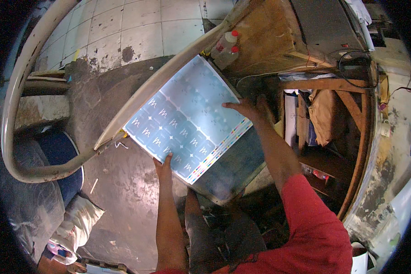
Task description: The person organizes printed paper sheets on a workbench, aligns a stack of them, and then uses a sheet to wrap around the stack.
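The big blue printed sheet [187, 121] looks thin, light and bendy. The left hand [163, 165] pinches its near edge; the right hand [244, 108] lies flat and open on its far side.

Dim room, glowing sheet, fisheye-bent dark edges
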`<state>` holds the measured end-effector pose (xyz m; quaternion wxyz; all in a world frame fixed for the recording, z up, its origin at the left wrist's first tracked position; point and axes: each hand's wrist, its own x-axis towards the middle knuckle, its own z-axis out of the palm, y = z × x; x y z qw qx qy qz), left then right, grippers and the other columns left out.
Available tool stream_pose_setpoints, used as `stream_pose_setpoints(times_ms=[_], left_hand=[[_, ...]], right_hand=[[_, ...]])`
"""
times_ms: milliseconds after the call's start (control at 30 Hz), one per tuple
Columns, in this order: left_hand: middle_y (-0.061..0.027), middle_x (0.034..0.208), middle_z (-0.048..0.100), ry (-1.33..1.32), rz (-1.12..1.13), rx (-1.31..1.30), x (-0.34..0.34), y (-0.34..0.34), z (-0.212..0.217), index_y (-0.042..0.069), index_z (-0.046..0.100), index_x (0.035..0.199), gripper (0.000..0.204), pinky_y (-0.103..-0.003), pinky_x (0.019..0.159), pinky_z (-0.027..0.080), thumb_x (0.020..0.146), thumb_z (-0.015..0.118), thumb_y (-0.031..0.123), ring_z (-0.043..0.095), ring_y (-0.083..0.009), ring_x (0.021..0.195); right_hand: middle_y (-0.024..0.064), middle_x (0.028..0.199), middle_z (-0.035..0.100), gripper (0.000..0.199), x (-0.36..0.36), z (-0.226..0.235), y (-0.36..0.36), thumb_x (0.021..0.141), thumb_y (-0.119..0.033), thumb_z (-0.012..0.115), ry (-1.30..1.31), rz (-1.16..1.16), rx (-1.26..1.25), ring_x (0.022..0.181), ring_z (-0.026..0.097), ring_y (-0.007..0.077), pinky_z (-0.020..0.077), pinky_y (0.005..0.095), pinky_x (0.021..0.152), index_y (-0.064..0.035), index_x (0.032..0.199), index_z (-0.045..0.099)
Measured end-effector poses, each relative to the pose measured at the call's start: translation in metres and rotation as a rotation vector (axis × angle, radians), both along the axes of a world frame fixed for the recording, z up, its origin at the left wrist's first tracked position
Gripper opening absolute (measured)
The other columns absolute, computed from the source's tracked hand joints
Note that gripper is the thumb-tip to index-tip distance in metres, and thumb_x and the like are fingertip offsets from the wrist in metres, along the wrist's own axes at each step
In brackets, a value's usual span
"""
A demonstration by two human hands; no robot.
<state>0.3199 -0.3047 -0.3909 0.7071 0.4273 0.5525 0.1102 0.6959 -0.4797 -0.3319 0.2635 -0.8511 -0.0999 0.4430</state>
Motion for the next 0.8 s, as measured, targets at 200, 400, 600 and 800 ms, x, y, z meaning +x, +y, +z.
stream_pose_setpoints(times_ms=[200,400,600,800], left_hand=[[-0.0137,0.126,0.054,0.026,-0.021,-0.029,-0.017,0.016,-0.005,0.004,0.029,0.145,0.081,-0.038,0.103,0.038,0.079,0.075,0.018,0.052,-0.0262,0.117],[-0.0128,0.121,0.058,-0.086,-0.273,-0.098,-0.032,0.062,0.003,0.001,0.040,0.138,0.067,-0.038,0.097,0.045,0.078,0.068,0.015,0.057,-0.0260,0.109],[-0.0134,0.124,0.060,-0.126,-0.223,-0.505,-0.010,0.086,0.002,0.005,0.046,0.138,0.071,-0.043,0.095,0.050,0.091,0.056,0.057,0.059,-0.0279,0.113],[-0.0122,0.127,0.058,-0.070,-0.179,-0.279,-0.016,0.056,0.025,0.004,0.046,0.140,0.077,-0.041,0.098,0.046,0.090,0.054,0.063,0.057,-0.0274,0.115]], right_hand=[[0.0174,0.120,0.064,0.090,-0.065,-0.003,-0.046,0.069,-0.063,0.079,-0.126,-0.169,0.072,0.110,0.062,0.0312,0.0482,0.0418,0.095,-0.0004,0.130,0.056],[0.0163,0.123,0.062,0.077,-0.184,-0.026,-0.105,0.077,-0.045,0.082,0.296,-0.639,0.058,0.112,0.061,0.0284,0.0504,0.0407,0.094,0.0015,0.131,0.053],[0.0164,0.143,0.047,0.091,-0.164,-0.042,-0.106,0.089,-0.070,0.051,0.722,-0.937,0.622,0.126,0.051,0.0285,0.0438,0.0440,0.103,-0.0041,0.149,0.032],[0.0137,0.136,0.056,0.092,-0.170,0.025,-0.081,0.090,-0.079,0.027,0.528,-0.856,0.327,0.117,0.058,0.0277,0.0457,0.0425,0.101,-0.0062,0.143,0.045]])
